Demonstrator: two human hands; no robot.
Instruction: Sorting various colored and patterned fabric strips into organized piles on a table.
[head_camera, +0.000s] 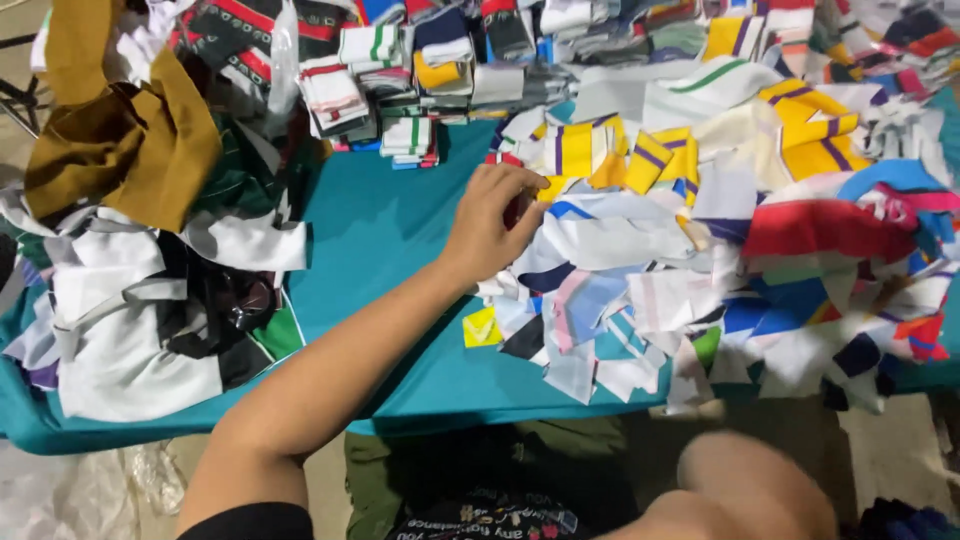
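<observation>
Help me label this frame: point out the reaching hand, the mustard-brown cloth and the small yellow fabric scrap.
left hand (492, 222), head view, knuckles.
mustard-brown cloth (150, 140), head view, hanging fold.
small yellow fabric scrap (481, 328), head view, centre.

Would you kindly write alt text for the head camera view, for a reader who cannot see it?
A person's left hand reaches into a heap of multicoloured fabric scraps on a teal-covered table. Folded cloth stacks line the far edge, and mustard fabric tops a pile at the left.

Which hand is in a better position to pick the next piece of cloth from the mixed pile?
Probably the left. The left hand is stretched over the teal table and its fingers already touch the edge of the pile of cloth scraps. The right arm is low, blurred, below the table edge, its hand out of view.
</observation>
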